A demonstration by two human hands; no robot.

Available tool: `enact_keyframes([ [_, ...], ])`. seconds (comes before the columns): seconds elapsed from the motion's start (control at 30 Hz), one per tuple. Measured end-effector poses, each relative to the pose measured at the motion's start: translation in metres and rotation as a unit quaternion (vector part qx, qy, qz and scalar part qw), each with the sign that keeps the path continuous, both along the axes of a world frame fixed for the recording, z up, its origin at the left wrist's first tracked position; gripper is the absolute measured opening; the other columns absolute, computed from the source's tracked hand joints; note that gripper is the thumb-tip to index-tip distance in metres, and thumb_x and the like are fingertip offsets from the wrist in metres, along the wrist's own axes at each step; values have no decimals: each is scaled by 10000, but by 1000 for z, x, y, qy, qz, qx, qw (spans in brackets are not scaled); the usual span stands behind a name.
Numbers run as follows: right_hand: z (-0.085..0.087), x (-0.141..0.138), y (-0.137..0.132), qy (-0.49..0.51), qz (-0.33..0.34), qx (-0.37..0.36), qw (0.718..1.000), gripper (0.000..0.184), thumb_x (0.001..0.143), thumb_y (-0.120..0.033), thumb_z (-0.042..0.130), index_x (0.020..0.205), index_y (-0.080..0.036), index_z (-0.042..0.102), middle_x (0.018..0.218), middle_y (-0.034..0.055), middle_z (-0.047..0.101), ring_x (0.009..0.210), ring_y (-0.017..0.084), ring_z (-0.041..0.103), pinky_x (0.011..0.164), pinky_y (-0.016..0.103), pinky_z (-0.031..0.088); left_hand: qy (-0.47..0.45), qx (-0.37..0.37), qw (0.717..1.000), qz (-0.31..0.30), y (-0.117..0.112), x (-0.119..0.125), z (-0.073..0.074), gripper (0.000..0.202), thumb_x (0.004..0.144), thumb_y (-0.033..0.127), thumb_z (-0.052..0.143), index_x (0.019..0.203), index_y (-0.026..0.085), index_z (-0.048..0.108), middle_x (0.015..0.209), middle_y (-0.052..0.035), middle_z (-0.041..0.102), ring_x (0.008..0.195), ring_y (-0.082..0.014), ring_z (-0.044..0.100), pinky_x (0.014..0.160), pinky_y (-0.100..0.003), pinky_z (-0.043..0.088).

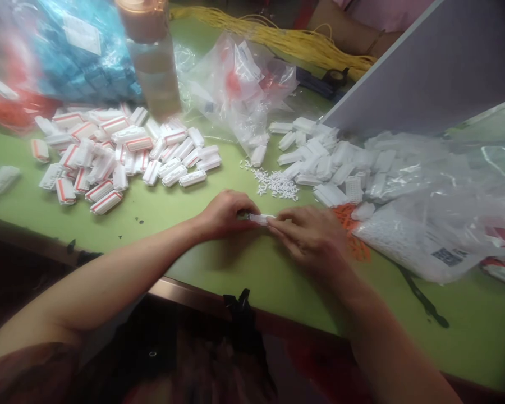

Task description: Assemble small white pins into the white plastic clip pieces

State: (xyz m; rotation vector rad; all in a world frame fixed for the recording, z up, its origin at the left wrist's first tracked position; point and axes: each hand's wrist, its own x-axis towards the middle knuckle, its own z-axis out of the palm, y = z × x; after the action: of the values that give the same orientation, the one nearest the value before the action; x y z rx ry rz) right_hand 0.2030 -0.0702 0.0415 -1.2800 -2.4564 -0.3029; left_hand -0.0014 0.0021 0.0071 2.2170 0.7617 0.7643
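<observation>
While both hands meet just in front of the heap of tiny white pins (278, 184), on the side toward the near edge, we see one small white housing (261, 218) pinched between them, low over the green table (235, 269). The left hand (225, 213) closes thumb and fingertips narrowly on the housing's left end. The right hand (309, 235) lays narrow, nearly straight fingers on the right end, with its thumb hidden. Gripping both ends, we judge, steadies so small a piece and leaves its middle bare. Both forearms come in from the near edge and converge, wrists low, the left hand knuckles-up, the right palm-down and angled left. Left of the pin heap lies a pile of white-and-orange housings (122, 151). Right of it a pile of plain white housings (320, 151) runs into clear bags (425, 224). Orange pieces (347, 216) sit front-right of the heap, beside the right hand. We read the stock as flanking the heap so each sort lies in reach. Behind the heap stands a bottle (151, 56); farther behind are yellow cables (286, 39) and another person's arm (345, 28).
</observation>
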Motion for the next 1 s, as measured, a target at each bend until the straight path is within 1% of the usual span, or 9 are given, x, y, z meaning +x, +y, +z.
enact_keyframes([
  [0.1,1,5,2,96,-22,-97,990,195,919,-338,551,965,-258,723,877,22,707,782,162,602,665,314,382,2,0,1000,0,1,0,-1,136,752,272,719,830,163,741,733,-10,709,650,-98,609,701,-227,457],
  [0.17,1,10,8,183,-74,-146,969,208,920,-340,538,967,-246,718,910,32,710,819,168,634,700,314,444,9,0,1000,0,1,0,-2,129,744,257,722,832,165,741,740,-10,709,656,-101,610,705,-230,455],
  [0.23,-1,15,19,219,-135,-160,953,198,900,-334,552,945,-232,715,933,45,717,837,185,649,716,327,475,17,1,1000,2,1,0,-3,137,734,252,730,840,167,741,747,-9,709,666,-105,611,706,-232,450],
  [0.43,-13,18,51,76,-190,-170,964,134,839,-284,582,800,-231,699,843,50,710,803,225,624,661,349,410,15,2,1000,5,1,0,-1,150,734,276,741,833,164,741,701,-2,686,621,-96,579,689,-230,435],
  [0.57,-13,12,57,20,-194,-155,968,138,853,-268,556,808,-225,680,837,55,707,795,220,606,665,346,363,15,5,1000,0,1,0,-2,160,736,278,743,844,161,741,708,-4,687,618,-95,574,694,-234,435],
  [0.7,-10,13,55,-31,-196,-153,968,184,874,-280,517,798,-212,670,837,77,704,790,226,598,665,352,334,18,3,1000,7,1,0,-1,166,726,265,750,853,158,741,718,-8,690,631,-100,579,694,-234,437],
  [0.8,-9,17,47,-16,-204,-189,960,180,867,-289,513,809,-211,664,869,74,711,786,224,607,654,342,348,17,-3,1000,6,1,0,-1,155,732,275,743,839,163,738,713,-6,689,624,-99,579,684,-234,437],
  [0.9,-8,24,34,52,-214,-231,948,172,857,-315,517,830,-224,661,865,53,717,758,208,614,639,323,377,15,-1,1000,0,1,0,-2,147,742,279,730,836,166,736,736,-11,699,649,-106,594,704,-240,443],
  [1.0,-4,27,23,123,-240,-265,926,175,845,-344,530,832,-224,657,816,42,711,748,203,620,661,323,410,15,2,1000,3,1,0,-2,141,733,260,733,837,165,738,747,-15,707,664,-111,601,714,-243,444],
])
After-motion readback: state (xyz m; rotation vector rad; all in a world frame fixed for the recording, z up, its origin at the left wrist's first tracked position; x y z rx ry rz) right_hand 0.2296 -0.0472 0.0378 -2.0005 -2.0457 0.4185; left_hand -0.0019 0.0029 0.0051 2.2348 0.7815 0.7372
